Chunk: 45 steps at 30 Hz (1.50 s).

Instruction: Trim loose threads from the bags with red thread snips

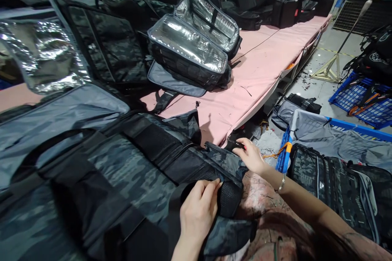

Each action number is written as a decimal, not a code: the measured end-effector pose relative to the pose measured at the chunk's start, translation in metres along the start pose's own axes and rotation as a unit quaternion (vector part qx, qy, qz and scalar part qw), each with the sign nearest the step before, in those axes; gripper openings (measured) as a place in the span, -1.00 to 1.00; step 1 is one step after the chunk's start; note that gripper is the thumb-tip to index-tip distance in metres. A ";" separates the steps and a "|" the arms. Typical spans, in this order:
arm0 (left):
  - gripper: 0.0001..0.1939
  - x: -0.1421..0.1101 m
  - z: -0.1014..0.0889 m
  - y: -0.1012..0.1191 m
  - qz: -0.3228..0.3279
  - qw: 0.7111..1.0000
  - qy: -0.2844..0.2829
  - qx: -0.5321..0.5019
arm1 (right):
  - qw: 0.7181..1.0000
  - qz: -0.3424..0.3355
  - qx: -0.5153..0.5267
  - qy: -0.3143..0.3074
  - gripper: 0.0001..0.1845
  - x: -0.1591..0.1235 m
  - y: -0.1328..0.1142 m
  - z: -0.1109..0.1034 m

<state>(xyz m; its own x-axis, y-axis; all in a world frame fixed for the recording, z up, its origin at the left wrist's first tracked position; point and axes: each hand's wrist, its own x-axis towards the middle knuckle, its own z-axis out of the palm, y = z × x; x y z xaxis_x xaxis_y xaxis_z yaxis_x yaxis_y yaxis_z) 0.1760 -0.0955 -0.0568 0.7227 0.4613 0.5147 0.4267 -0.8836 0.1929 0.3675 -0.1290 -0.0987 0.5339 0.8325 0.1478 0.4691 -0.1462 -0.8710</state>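
A large black and grey camouflage backpack (131, 167) lies across the near end of the table, filling the lower left of the head view. My left hand (200, 208) is closed in a pinch on the backpack's fabric, beside a black mesh side pocket (231, 193). To its upper right, my right hand (252, 157) is wrapped round small dark thread snips (234, 145) with a touch of red at the grip. Their blades are hard to make out against the dark background. A camouflage flap (225, 157) of the backpack lies just left of that hand.
Open silver-lined bags (190, 45) stand on the pink-covered table (260, 59). Black bags with red labels (284, 12) are piled at its far end. To my right, a blue crate (352, 128) holds more camouflage bags. A metal stand (332, 69) is on the floor.
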 end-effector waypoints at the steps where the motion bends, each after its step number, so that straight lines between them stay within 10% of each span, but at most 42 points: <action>1: -0.90 0.000 0.000 0.000 0.000 1.000 0.001 0.000 | 1.000 -0.007 -0.013 -0.011 -0.80 0.006 -0.001 0.003; 9: -0.87 0.001 -0.001 0.001 -0.006 1.000 -0.004 -0.007 | 0.992 -0.037 -0.106 -0.051 -0.93 0.018 -0.014 0.015; 17: -0.86 0.002 -0.002 0.002 -0.019 1.000 -0.003 -0.014 | 0.994 -0.002 0.070 -0.089 -0.79 0.023 0.008 0.025; 29: -0.87 0.005 -0.002 0.002 -0.024 0.999 -0.007 -0.025 | 0.989 -0.019 0.105 -0.103 -0.80 0.012 0.054 -0.012; 45: -0.94 0.003 0.004 0.001 -0.009 1.000 -0.002 0.007 | 0.992 -0.058 0.022 -0.111 -0.87 0.012 0.042 -0.006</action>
<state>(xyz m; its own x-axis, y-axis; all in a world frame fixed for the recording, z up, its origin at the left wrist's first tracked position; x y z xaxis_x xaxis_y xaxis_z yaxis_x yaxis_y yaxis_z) 0.1809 -0.0948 -0.0580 0.7172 0.4778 0.5073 0.4475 -0.8738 0.1904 0.3979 -0.1289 -0.1306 0.3075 0.9404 0.1454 0.4841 -0.0230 -0.8747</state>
